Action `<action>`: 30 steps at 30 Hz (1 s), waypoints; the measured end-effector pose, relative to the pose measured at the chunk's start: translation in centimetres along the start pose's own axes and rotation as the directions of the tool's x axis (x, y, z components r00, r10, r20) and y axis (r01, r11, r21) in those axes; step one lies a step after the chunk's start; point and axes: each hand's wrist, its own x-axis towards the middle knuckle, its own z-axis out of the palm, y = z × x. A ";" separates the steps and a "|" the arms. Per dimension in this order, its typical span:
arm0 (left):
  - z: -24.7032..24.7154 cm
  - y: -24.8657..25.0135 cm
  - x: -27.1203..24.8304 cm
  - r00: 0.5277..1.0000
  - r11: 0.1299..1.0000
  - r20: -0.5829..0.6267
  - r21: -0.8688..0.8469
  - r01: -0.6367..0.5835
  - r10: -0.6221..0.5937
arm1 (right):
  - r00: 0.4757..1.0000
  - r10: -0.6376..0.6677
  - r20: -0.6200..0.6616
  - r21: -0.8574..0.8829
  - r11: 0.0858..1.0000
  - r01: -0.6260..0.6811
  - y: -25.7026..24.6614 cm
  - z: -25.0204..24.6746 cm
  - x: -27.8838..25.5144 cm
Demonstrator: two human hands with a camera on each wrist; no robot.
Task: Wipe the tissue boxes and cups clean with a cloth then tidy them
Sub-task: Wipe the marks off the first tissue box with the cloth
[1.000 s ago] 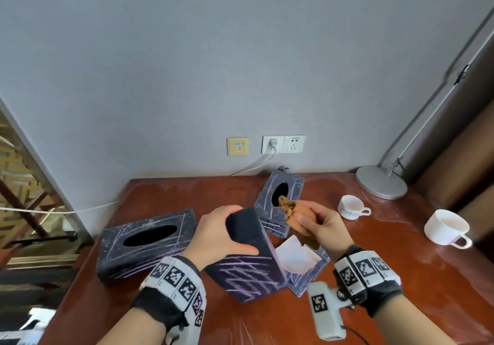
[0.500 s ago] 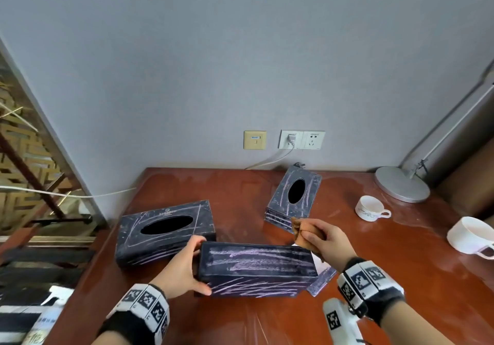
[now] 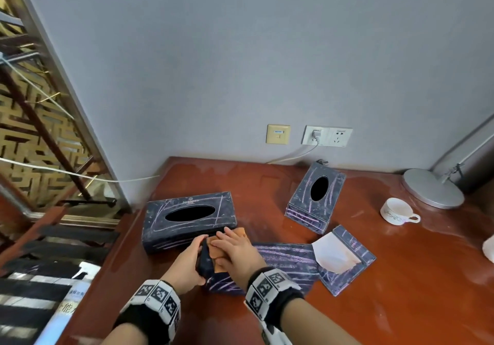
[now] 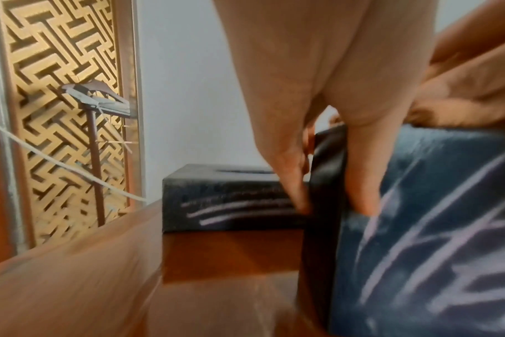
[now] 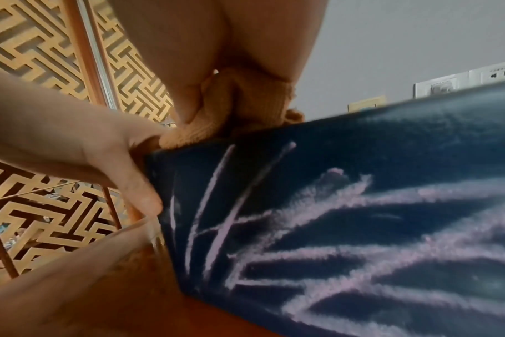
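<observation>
The near tissue box (image 3: 288, 260), dark blue with chalky purple streaks, lies lengthways on the red-brown table (image 3: 401, 304). My left hand (image 3: 191, 257) grips its left end, thumb on the near side and fingers (image 4: 291, 182) over the end face. My right hand (image 3: 235, 251) presses an orange cloth (image 3: 242, 233) flat on the box's top at that same end; the cloth (image 5: 239, 102) bunches under the palm above the streaked side (image 5: 361, 216). A second streaked box (image 3: 187, 216) with an oval opening sits just behind. A smaller box (image 3: 315, 197) stands tilted farther back. A white cup (image 3: 395, 211) is at the right.
A loose box panel with white tissue (image 3: 344, 256) lies against the near box's right end. Another white cup (image 3: 489, 248) shows at the right edge. A silver lamp base (image 3: 433, 186) stands in the back right corner. The table's left edge (image 3: 115, 251) drops off beside my left hand.
The near box went from held tilted up to lying flat on the table. My right hand brought the cloth left onto the box's top at the left end, and its fingers flattened.
</observation>
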 end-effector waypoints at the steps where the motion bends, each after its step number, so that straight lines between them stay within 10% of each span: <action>1: -0.3 0.5 -0.3 1.000 0.999 -0.015 0.045 -0.013 0.014 | 1.000 0.004 0.002 -0.020 1.000 -0.004 0.0 0.2 0.0; 5: -1.4 2.6 -1.0 0.985 0.988 -0.121 0.114 -0.105 0.119 | 1.000 0.006 0.000 0.012 1.000 -0.006 0.3 -0.2 -0.8; 9: 0.3 5.3 -1.8 0.870 0.933 -0.342 0.193 -0.305 0.355 | 0.996 0.089 -0.028 0.166 0.983 -0.083 3.3 -4.2 -2.3; 14: 5.4 5.6 -0.5 0.931 0.803 -0.155 0.563 -0.193 0.332 | 0.921 0.304 0.244 -0.231 0.940 -0.249 10.3 -6.4 -6.9; 21: 2.7 3.6 2.2 0.982 0.741 -0.077 0.667 -0.079 0.174 | 0.907 0.403 0.122 -0.178 0.908 -0.380 10.6 -6.6 -7.9; 27: 3.4 1.6 0.2 0.865 0.709 -0.127 0.635 -0.306 0.486 | 0.895 0.429 0.124 -0.161 0.899 -0.408 10.4 -6.8 -8.0; 30: 5.3 0.7 -1.5 0.812 0.586 0.049 0.668 -0.460 0.581 | 0.896 0.430 0.108 -0.158 0.898 -0.411 10.2 -6.7 -8.0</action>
